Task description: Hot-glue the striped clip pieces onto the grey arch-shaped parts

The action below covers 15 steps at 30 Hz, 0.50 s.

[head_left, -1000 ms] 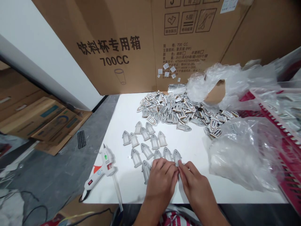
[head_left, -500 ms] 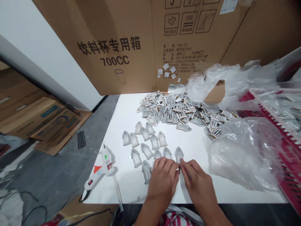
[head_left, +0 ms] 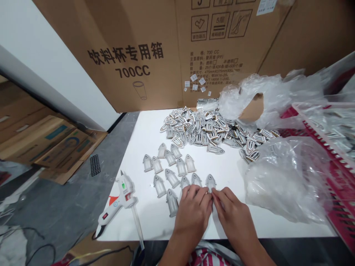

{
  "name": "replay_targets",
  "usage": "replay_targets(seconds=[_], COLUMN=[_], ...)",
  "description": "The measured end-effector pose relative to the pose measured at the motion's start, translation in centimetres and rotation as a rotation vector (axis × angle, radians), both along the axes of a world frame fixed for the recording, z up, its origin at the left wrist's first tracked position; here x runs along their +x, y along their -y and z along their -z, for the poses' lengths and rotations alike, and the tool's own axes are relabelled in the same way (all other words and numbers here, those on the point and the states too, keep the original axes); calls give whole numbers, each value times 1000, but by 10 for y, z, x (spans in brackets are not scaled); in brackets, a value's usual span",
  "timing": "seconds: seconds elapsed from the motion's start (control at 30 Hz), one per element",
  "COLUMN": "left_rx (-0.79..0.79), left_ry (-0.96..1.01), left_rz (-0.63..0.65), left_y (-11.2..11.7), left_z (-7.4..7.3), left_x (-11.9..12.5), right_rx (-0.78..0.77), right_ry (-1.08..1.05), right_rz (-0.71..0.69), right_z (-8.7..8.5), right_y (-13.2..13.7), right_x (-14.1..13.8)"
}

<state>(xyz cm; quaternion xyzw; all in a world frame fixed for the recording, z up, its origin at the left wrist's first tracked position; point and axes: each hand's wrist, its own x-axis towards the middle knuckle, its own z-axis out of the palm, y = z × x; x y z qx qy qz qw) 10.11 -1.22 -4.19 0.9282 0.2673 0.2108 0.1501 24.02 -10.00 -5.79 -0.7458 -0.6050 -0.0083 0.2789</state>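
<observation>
My left hand [head_left: 192,214] and my right hand [head_left: 234,218] meet knuckle to knuckle at the near edge of the white table [head_left: 144,129]. Both have their fingers curled, pinching the lower end of a small grey arch-shaped piece [head_left: 210,181] that lies flat. Several more grey pieces [head_left: 172,168] lie in loose rows just beyond and left of my left hand. A heap of similar cut-out pieces [head_left: 205,131] fills the far middle of the table.
A white hot glue gun [head_left: 119,201] lies at the near left edge, a glue stick jutting from its rear. Clear plastic bags [head_left: 283,177] and a red crate [head_left: 341,173] crowd the right. A large cardboard box [head_left: 155,51] walls the back. Flattened cartons lie on the floor at left.
Both hands shifted slightly forward, and the grey piece under their fingertips slid a little farther from me. Nothing else moved.
</observation>
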Motion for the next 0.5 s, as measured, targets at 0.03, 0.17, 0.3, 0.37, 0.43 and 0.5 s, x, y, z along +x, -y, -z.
replay_targets(seconds=[0.03, 0.17, 0.3, 0.37, 0.43, 0.5], left_rx=[2, -14, -25, -1, 28, 56], left_ry=[9, 11, -49, -72, -85, -92], left_rz=[-1, -3, 12, 29, 43, 57], left_y=[0, -2, -3, -3, -4, -4], left_z=[0, 0, -1, -1, -1, -1], left_x=[0, 2, 4, 5, 6, 6], right_rx=[-15, -34, -49, -59, -53, -42], right_ry=[-49, -318, -431, -431, -422, -414], right_rz=[-17, -36, 59, 107, 110, 98], right_z=[-1, -9, -9, -4, 1, 6], right_y=[1, 4, 1, -1, -4, -5], right_x=[0, 4, 19, 26, 30, 31])
